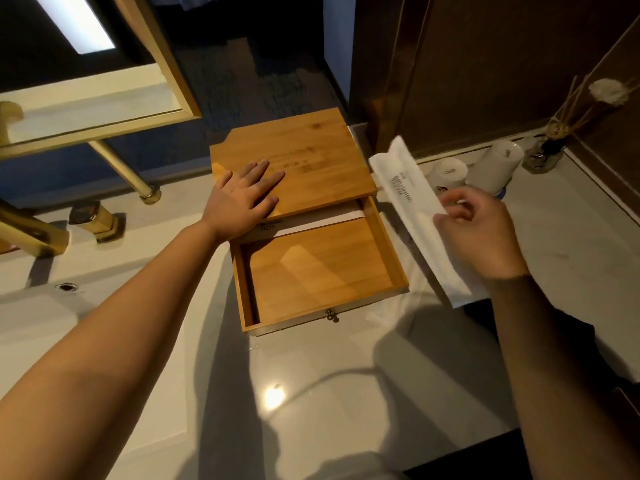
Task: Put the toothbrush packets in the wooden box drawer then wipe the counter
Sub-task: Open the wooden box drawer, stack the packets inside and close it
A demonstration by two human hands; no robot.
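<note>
A wooden box [311, 161] stands on the pale counter [311, 393], its drawer [322, 271] pulled out toward me. One white toothbrush packet [311, 221] lies at the back of the drawer, partly under the box top. My left hand [242, 199] rests flat on the box lid, fingers spread, holding nothing. My right hand [481, 233] is to the right of the drawer and grips a second long white toothbrush packet [408, 195] that slants from upper left to lower right above the counter.
A gold-framed mirror [86, 98] and gold tap fittings [97, 220] are at the left above a white basin [52, 323]. Two upturned white cups [485, 171] and a reed diffuser [550, 147] stand at the back right by the dark wall.
</note>
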